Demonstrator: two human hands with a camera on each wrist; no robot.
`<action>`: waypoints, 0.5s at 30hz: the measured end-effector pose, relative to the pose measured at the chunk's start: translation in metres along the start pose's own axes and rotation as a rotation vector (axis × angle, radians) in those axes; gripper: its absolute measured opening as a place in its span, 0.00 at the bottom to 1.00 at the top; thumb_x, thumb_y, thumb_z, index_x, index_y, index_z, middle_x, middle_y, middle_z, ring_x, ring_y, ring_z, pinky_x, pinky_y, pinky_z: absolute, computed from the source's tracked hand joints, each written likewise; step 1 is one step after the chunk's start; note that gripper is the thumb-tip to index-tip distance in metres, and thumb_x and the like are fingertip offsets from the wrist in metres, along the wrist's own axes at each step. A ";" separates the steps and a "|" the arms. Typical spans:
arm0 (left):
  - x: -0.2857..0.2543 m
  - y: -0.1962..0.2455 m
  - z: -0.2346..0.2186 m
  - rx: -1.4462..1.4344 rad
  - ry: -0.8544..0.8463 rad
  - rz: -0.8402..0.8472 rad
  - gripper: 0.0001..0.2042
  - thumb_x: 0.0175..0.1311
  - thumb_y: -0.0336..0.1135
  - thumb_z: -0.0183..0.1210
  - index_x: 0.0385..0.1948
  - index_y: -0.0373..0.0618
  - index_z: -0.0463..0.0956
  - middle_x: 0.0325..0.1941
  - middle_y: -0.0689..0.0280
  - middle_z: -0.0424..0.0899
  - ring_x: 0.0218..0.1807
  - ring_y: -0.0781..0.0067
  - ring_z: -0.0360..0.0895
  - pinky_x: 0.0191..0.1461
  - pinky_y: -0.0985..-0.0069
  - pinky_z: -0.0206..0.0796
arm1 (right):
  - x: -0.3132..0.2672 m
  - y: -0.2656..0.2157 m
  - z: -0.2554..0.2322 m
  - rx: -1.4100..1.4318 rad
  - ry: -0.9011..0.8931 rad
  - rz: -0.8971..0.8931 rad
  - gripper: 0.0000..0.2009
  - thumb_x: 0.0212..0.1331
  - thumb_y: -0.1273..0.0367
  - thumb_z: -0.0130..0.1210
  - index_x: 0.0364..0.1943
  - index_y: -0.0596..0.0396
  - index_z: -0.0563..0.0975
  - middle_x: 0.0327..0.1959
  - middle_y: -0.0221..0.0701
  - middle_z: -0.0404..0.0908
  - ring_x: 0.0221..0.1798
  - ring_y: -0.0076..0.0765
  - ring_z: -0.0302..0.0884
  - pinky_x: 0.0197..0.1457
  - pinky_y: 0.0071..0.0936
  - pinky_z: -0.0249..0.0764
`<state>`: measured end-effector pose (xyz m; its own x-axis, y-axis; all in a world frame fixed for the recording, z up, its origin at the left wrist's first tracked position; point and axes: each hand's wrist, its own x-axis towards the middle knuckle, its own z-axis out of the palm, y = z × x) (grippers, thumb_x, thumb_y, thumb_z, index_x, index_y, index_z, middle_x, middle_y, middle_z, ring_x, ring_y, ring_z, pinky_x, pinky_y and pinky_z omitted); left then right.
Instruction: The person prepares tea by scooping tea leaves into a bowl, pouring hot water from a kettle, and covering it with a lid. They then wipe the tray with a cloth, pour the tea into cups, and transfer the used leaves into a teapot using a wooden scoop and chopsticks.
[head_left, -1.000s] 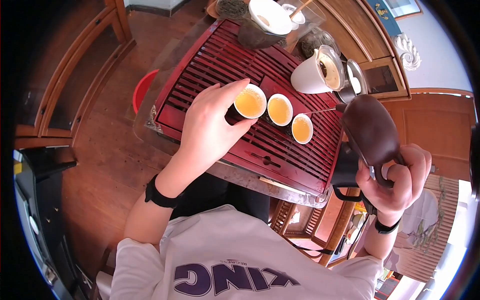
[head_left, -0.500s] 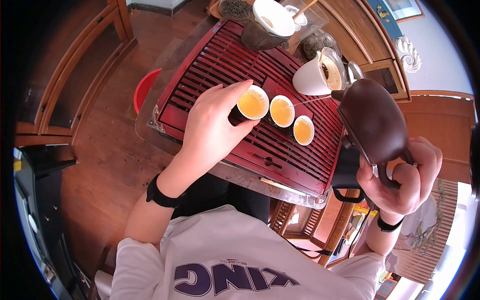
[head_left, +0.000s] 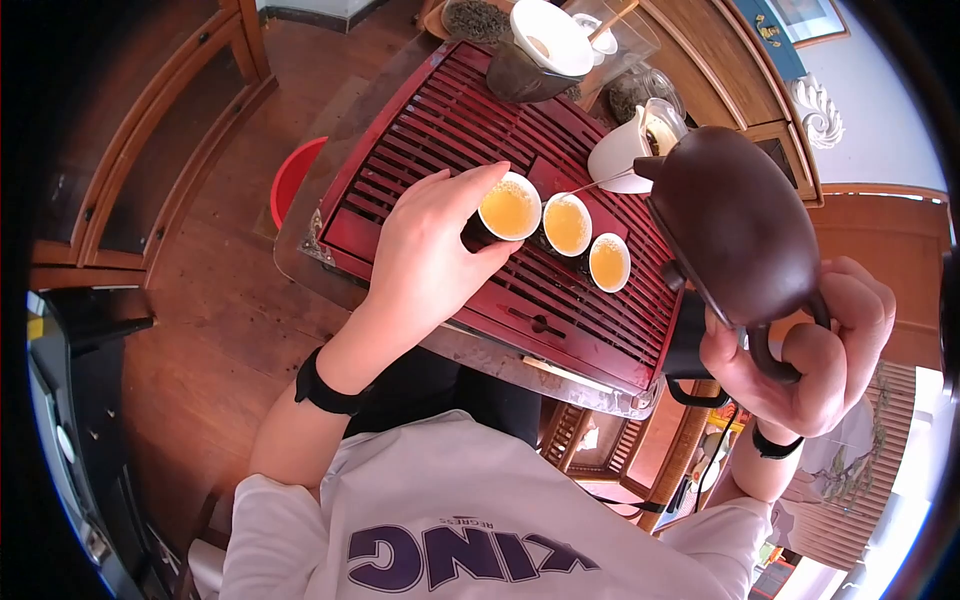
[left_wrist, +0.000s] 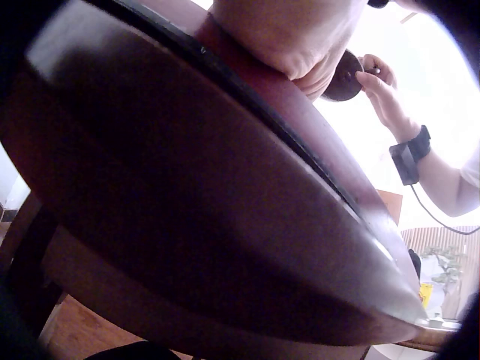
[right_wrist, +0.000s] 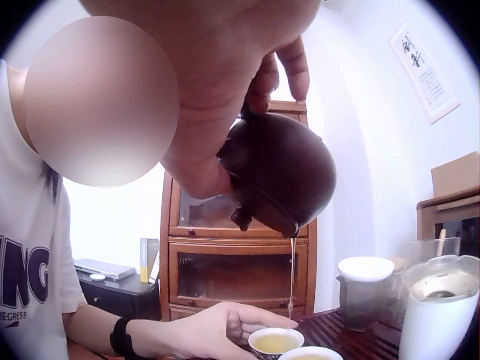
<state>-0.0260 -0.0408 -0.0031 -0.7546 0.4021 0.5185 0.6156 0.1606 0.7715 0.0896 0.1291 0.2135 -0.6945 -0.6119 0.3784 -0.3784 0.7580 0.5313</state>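
Three small white cups of yellow tea stand in a slanting row on the red slatted tea tray (head_left: pixel 470 110). Thumb and forefinger of my left hand (head_left: pixel 430 235) curve round the left cup (head_left: pixel 509 207). Beside it are the middle cup (head_left: pixel 567 224) and the right cup (head_left: pixel 609 262). My right hand (head_left: pixel 810 350) grips the handle of a dark brown teapot (head_left: pixel 740 225), held tilted above the tray's right side. From its spout a thin stream (right_wrist: pixel 292 274) falls toward the adjoining rims of the left and middle cups. In the left wrist view, the tray's side hides the cups.
Behind the teapot stands a white pitcher (head_left: pixel 622 155) with a strainer on top. A white bowl-shaped strainer (head_left: pixel 552 38) sits on a dark holder at the tray's far end, near a dish of dry leaves (head_left: pixel 475 18). A black kettle (head_left: pixel 690 340) is at the tray's right.
The teapot has moved left and its tilt has increased. Its stream has shifted from the right cup across the middle cup toward the left one. My left hand has stayed at its cup.
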 end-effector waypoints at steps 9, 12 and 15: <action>0.000 -0.001 0.001 -0.007 0.011 0.010 0.31 0.44 0.27 0.74 0.56 0.42 0.77 0.52 0.56 0.83 0.54 0.56 0.81 0.59 0.65 0.73 | 0.004 -0.004 0.006 0.029 0.014 0.025 0.23 0.43 0.62 0.74 0.29 0.50 0.66 0.35 0.40 0.73 0.33 0.45 0.74 0.30 0.35 0.69; 0.001 0.000 0.000 -0.006 0.015 0.016 0.30 0.44 0.27 0.74 0.55 0.41 0.77 0.51 0.56 0.84 0.54 0.56 0.81 0.58 0.65 0.73 | 0.005 -0.004 0.007 0.038 0.010 0.010 0.23 0.42 0.63 0.74 0.29 0.50 0.66 0.35 0.39 0.73 0.33 0.45 0.73 0.30 0.35 0.69; 0.001 -0.001 0.001 -0.001 0.019 0.018 0.30 0.43 0.27 0.74 0.55 0.41 0.77 0.51 0.56 0.84 0.54 0.56 0.81 0.58 0.65 0.73 | 0.004 -0.006 0.010 0.062 0.045 0.035 0.23 0.41 0.64 0.74 0.29 0.50 0.66 0.35 0.38 0.72 0.33 0.45 0.73 0.30 0.35 0.70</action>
<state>-0.0266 -0.0399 -0.0035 -0.7477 0.3876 0.5392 0.6289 0.1526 0.7623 0.0827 0.1244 0.2046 -0.6802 -0.5930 0.4309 -0.3922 0.7910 0.4695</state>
